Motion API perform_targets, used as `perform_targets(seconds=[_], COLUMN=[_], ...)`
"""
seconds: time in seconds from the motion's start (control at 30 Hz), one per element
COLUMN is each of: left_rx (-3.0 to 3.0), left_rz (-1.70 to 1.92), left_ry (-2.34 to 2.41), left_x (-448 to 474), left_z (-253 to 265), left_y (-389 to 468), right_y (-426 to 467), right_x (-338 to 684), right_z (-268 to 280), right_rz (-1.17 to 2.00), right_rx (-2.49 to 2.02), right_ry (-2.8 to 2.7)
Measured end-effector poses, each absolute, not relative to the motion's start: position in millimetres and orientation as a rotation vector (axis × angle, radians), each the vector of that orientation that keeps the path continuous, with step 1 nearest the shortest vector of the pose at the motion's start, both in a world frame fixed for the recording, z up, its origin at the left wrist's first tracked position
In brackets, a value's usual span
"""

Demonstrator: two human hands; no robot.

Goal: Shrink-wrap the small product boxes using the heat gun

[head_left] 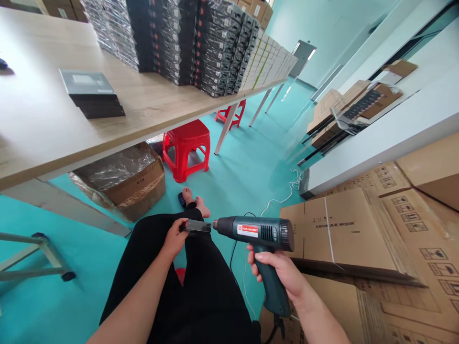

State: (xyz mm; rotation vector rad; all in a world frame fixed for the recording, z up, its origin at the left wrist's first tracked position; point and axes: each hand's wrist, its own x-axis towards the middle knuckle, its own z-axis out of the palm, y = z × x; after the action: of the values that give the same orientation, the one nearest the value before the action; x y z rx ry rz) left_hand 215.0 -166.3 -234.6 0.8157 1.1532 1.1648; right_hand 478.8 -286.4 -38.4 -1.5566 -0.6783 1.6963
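Note:
Over my lap, my left hand [175,237] grips one end of a small dark flat box [199,226] with a glossy surface. My right hand [274,267] is wrapped round the handle of a dark green heat gun [260,231] with a red and white label. The gun's nozzle points left, very close to the box's right end. Its cord runs down from the handle's base. On the table [143,117] to the upper left lies a short stack of similar dark boxes [91,93].
Tall stacks of wrapped black boxes [172,43] and white boxes [270,62] stand along the table. Under it are a red stool [186,148] and an open carton [136,186] with clear plastic. Flat cardboard cartons [337,224] crowd my right side. White cable [287,196] trails over the floor.

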Motion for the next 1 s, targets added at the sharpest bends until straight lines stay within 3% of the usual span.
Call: perform_targets(seconds=[0.3, 0.57, 0.8, 1.0], left_rx=[0.891, 0.228, -0.023, -0.031], left_rz=[1.165, 0.905, 0.613, 0.576], left_ry=[1.147, 0.826, 0.443, 0.429], left_x=[214, 208, 198, 202], left_z=[-233, -231, -205, -190], left_y=[-169, -165, -171, -173], right_y=[-279, -276, -278, -256], right_x=[476, 471, 470, 473], right_z=[-43, -24, -13, -36], right_rz=[1.655, 1.791, 2.235, 1.804], right_rx=[-1.657, -1.401, -1.352, -1.601], right_ry=[-0.827, -0.638, -1.078, -0.875])
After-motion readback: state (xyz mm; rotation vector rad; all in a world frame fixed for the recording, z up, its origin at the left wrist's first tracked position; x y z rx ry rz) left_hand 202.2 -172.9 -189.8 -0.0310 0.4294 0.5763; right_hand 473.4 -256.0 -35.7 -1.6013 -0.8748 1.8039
